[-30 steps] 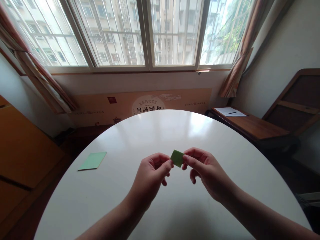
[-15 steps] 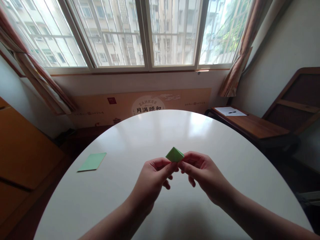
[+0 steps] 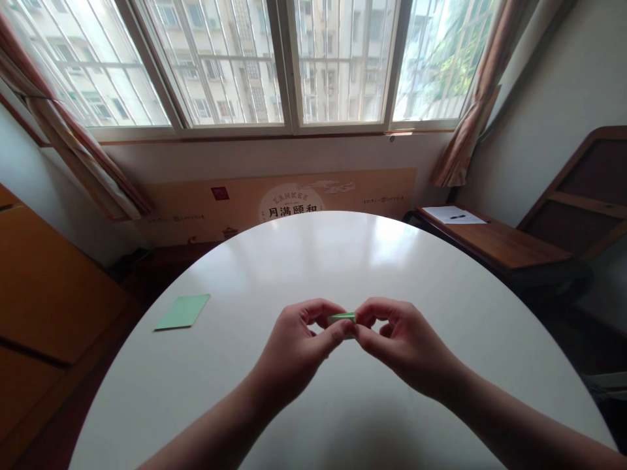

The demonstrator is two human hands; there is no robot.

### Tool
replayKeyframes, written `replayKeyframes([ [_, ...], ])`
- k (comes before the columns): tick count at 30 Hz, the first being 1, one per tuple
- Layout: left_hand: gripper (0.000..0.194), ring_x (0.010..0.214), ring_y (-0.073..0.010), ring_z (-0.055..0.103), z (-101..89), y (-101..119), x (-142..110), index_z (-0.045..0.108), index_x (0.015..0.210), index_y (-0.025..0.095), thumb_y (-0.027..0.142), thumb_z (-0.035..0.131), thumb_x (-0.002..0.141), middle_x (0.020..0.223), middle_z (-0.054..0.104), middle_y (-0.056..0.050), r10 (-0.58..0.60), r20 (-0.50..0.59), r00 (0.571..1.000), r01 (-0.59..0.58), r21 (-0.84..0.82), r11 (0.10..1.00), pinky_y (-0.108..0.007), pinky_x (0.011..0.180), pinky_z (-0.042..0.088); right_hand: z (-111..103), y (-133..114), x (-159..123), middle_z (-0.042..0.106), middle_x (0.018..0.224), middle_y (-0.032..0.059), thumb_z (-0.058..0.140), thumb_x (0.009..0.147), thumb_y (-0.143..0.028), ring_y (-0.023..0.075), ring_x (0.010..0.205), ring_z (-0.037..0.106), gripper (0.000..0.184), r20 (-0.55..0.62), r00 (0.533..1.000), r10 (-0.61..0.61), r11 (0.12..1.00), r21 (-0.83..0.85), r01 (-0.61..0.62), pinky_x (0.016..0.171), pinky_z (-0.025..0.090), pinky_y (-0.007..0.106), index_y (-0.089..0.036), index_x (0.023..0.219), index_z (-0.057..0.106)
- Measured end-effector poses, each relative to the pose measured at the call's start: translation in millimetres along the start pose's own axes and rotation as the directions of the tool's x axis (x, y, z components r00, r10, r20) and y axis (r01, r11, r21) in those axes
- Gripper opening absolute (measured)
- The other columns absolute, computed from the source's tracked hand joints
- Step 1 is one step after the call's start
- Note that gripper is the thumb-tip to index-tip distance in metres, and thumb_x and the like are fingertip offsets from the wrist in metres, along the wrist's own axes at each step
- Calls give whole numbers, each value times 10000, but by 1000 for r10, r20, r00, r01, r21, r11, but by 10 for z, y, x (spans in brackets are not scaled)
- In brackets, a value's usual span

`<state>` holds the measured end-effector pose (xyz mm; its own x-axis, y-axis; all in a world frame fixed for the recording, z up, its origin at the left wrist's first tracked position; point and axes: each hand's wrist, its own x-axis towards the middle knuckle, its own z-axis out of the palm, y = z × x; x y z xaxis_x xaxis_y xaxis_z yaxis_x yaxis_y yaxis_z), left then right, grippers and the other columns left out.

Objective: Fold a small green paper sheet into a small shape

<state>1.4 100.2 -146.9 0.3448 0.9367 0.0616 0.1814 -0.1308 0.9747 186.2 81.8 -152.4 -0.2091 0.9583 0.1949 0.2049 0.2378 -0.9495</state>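
A small folded piece of green paper [image 3: 341, 318] is pinched between my two hands above the white table. My left hand [image 3: 304, 339] grips it from the left, thumb in front and forefinger behind. On the other side, the thumb and curled fingers of my right hand [image 3: 399, 336] close on its right end. Only a narrow upper strip of the paper shows, and the fingers hide most of it. Away to the left, a flat stack of light green square paper [image 3: 183, 311] lies on the table, touched by neither hand.
The round white table [image 3: 235, 274] spreads under my hands, its curved edge in front. At the right stands a wooden side table [image 3: 519, 245] bearing a white sheet [image 3: 445, 214] and a pen [image 3: 458, 217]. A printed board [image 3: 382, 186] leans below the barred window.
The folded paper has tipped and come lower, so its pointed top no longer shows and it appears nearly edge-on. My fingers have curled in tighter around it.
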Motion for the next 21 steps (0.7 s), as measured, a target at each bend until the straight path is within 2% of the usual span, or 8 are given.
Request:
replayKeyframes([
  [3, 234, 580, -124, 524, 25, 2, -11, 747, 814, 130, 364, 751, 809, 667, 650, -34, 8, -15, 1000, -9, -86, 996, -211, 487, 454, 10, -4, -10, 641, 730, 17, 667, 821, -225, 137, 676, 551, 83, 7, 1000, -3, 1000, -8, 3, 480, 372, 198, -168, 785, 715],
  [6, 220, 581, -111, 516, 41, 2, -3, 748, 798, 135, 352, 782, 781, 676, 664, -31, -28, -41, 999, 18, -216, 976, -187, 476, 439, 10, 11, -6, 674, 789, 30, 689, 834, -272, 154, 733, 568, 103, 24, 999, -22, 1000, 11, 22, 517, 406, 209, -179, 846, 731],
  [9, 257, 568, -98, 499, 46, -4, 11, 742, 777, 132, 386, 781, 784, 668, 654, -26, -67, -59, 996, 48, -280, 959, -178, 475, 432, 10, 14, -4, 658, 750, 22, 688, 841, -269, 140, 707, 547, 102, 14, 1000, -20, 999, 31, 19, 518, 388, 206, -178, 825, 731],
  [13, 247, 597, -113, 531, 49, -16, 11, 736, 795, 134, 379, 769, 791, 685, 655, -28, -46, -39, 998, 35, -243, 969, -185, 483, 448, 12, -1, -12, 616, 696, 11, 671, 829, -238, 124, 657, 515, 95, 20, 1000, 23, 997, 66, -24, 483, 347, 199, -163, 784, 708],
  [18, 156, 610, -128, 571, 31, 22, -20, 736, 805, 137, 292, 751, 795, 690, 679, -30, 18, -37, 999, -21, -88, 996, -201, 512, 477, 8, -19, -28, 602, 687, 3, 633, 809, -162, 107, 623, 493, 81, 58, 998, 16, 999, 37, -18, 470, 324, 191, -158, 760, 697],
  [21, 160, 613, -132, 579, 3, 63, -30, 753, 789, 135, 289, 721, 820, 695, 698, -40, 28, -16, 999, -29, -70, 997, -197, 507, 477, 1, -38, -37, 599, 692, 5, 630, 808, -164, 105, 611, 489, 82, 70, 997, 18, 999, 46, -21, 464, 328, 191, -158, 751, 689],
])
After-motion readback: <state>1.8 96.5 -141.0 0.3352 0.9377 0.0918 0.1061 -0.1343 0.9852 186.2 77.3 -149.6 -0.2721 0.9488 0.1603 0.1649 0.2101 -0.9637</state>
